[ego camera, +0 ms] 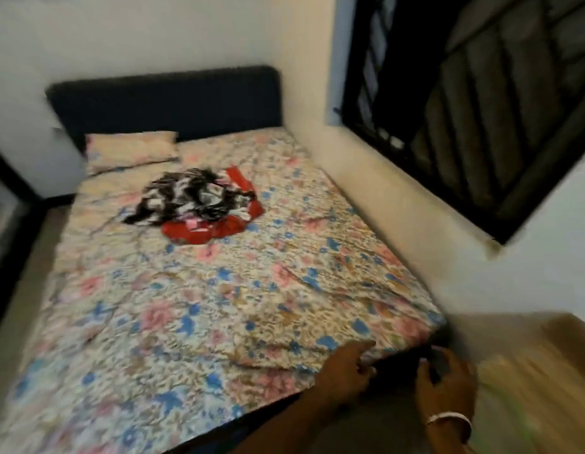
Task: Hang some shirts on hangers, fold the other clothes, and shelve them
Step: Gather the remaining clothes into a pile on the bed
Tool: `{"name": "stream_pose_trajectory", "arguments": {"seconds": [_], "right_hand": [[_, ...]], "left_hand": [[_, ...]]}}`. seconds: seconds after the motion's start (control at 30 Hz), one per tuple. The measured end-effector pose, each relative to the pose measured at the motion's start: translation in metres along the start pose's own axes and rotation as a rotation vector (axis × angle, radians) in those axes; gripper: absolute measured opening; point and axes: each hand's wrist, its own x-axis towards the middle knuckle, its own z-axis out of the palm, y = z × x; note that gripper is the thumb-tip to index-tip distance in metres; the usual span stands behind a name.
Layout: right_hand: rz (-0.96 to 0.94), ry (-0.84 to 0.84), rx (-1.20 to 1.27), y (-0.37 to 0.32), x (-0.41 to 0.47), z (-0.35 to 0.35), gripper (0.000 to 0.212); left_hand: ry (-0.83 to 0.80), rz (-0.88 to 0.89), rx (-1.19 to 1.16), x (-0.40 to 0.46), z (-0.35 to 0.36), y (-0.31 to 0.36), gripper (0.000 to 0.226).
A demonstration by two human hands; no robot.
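The left hand (343,371) is resting its fingers (363,350) loosely open on the bed's (186,322) near corner. The right hand (448,385) is curling around something dark and blurry; I cannot tell what. The clothes (199,204) are lying far beyond the fingers, waiting to be sorted.

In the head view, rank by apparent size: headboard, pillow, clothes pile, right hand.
1. Headboard
2. Clothes pile
3. Pillow; close to the pile, so this order is unsure
4. Right hand; looks enlarged by nearness to the camera
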Motion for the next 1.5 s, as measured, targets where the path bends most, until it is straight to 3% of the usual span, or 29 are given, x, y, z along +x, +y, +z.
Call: {"name": "stream_pose_trajectory", "arguments": {"seconds": [0.1,0.27,0.47,0.67,0.93,1.33,1.5], "right_hand": [[-0.3,-0.276,0.113,-0.087,-0.026,0.059,0.036],[-0.518,-0.632,0.229,-0.233,-0.119,0.121,0.05],[-0.752,-0.779,0.275,-0.36,-0.25,0.161,0.058],[-0.992,-0.763,0.318,-0.446,-0.408,0.209,0.057],[-0.857,-0.709,0.253,-0.498,-0.533,0.262,0.05],[-0.614,-0.711,0.322,-0.591,-0.647,0.378,0.052],[-0.562,-0.686,0.309,-0.64,-0.675,0.414,0.054]], "left_hand": [[0.365,-0.076,0.007,-0.045,-0.083,-0.043,0.055],[0.909,-0.225,0.197,-0.168,-0.223,-0.097,0.057],[1.161,-0.333,0.283,-0.309,-0.324,-0.157,0.058],[1.223,-0.435,0.344,-0.442,-0.388,-0.248,0.056],[1.043,-0.474,0.354,-0.553,-0.472,-0.354,0.056],[0.886,-0.437,0.39,-0.573,-0.62,-0.45,0.07],[0.943,-0.424,0.342,-0.586,-0.686,-0.495,0.074]]}}
